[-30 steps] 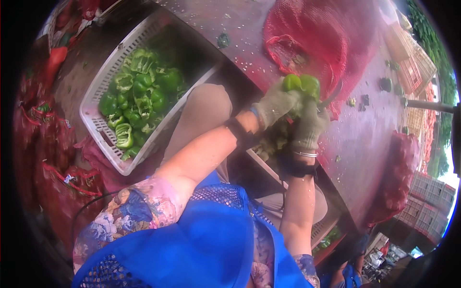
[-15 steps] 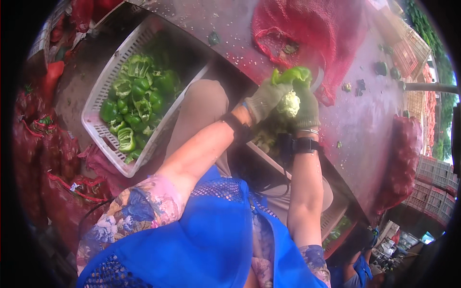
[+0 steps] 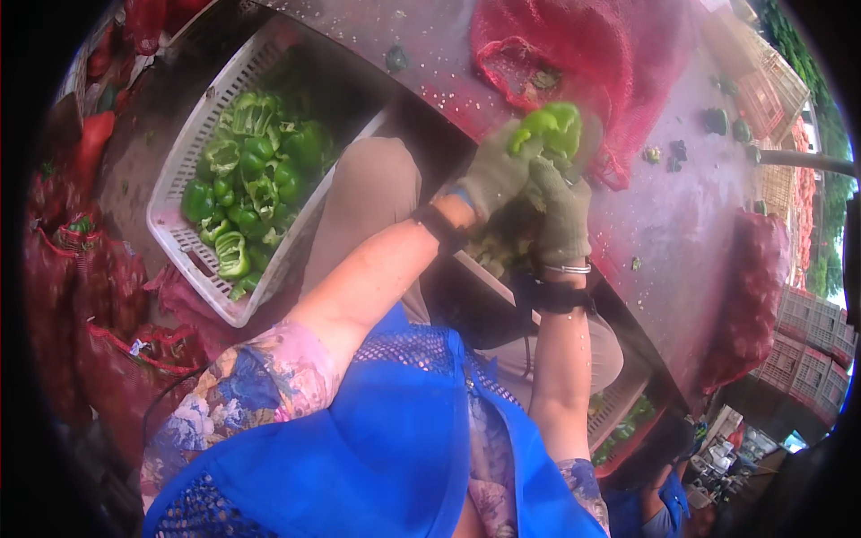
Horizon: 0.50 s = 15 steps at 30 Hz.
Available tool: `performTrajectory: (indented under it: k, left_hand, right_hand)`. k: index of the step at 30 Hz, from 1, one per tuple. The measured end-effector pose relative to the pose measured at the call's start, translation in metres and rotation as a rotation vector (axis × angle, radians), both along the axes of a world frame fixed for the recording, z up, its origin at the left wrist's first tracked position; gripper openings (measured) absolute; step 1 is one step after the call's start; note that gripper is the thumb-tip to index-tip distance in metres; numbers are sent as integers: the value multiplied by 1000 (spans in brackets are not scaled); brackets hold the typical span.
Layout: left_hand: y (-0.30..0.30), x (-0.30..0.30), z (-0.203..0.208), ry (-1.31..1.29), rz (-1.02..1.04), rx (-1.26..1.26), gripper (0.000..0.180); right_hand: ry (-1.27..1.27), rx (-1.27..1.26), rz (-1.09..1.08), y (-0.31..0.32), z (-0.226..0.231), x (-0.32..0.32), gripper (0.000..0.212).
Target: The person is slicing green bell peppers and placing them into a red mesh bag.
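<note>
A cut green bell pepper point(image 3: 552, 128), hollow side toward me, is held up over the gap between my knees. My gloved left hand point(image 3: 496, 172) is closed round its left side. Close against its lower right is my gloved right hand point(image 3: 562, 215), fingers curled. A knife blade point(image 3: 590, 142), pale and blurred, sticks up from the right hand; its handle is hidden in the glove. Below the hands, pale pepper cores and scraps point(image 3: 500, 244) lie in a container, partly covered by my wrists. At my left, a white slatted crate point(image 3: 170, 235) holds several cut green peppers point(image 3: 254, 175).
A red mesh sack point(image 3: 619, 67) lies open on the work surface point(image 3: 668, 260) beyond my hands. A filled red sack point(image 3: 749, 300) stands right, near stacked crates point(image 3: 804, 336). More red sacks point(image 3: 81, 305) crowd the left. Another crate point(image 3: 619, 408) with green pieces sits by my right knee.
The pale seed core that hung under the pepper is gone from between my hands. The pepper has turned to show its hollow, and my right hand has moved slightly down and left.
</note>
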<state>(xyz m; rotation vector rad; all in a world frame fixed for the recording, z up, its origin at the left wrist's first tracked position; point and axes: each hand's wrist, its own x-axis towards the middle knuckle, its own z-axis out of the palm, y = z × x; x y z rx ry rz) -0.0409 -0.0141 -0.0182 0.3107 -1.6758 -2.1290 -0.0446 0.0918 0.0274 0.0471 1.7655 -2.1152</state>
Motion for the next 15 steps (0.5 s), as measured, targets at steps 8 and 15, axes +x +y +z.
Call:
performTrajectory:
  k: [8,15]
  left_hand:
    - [-2,1,20,-248,-1,466,26]
    - [26,9,23,-230,31,739,25]
  right_hand:
    - [350,164,-276,-24,-26,18,29]
    - [980,786,-398,-8,-16,24,22]
